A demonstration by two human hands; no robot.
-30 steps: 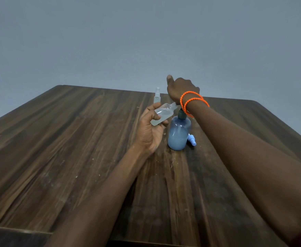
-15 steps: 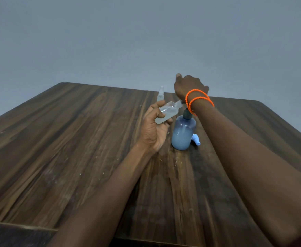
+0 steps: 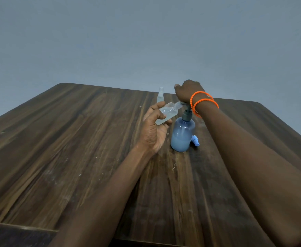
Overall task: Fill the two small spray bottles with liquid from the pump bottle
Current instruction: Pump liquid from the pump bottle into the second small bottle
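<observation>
A blue pump bottle [image 3: 182, 135] stands upright on the wooden table [image 3: 74, 148], partly filled with pale liquid. My right hand [image 3: 188, 90], with two orange bands on the wrist, rests closed on top of its dark pump head, which it hides. My left hand [image 3: 154, 130] holds a small clear spray bottle [image 3: 165, 113] tilted, with its open neck at the pump's spout. A second small clear spray bottle [image 3: 160, 96] stands upright farther back, with its cap on. A small blue spray cap [image 3: 195, 140] lies on the table just right of the pump bottle.
The table's far edge runs just behind the standing spray bottle. A plain grey wall [image 3: 146, 41] fills the background. The near table edge [image 3: 21, 227] shows at the lower left.
My right hand has stayed on the pump head and sits slightly lower relative to the bottle. The left hand keeps the small bottle at the spout. The view has shifted a little.
</observation>
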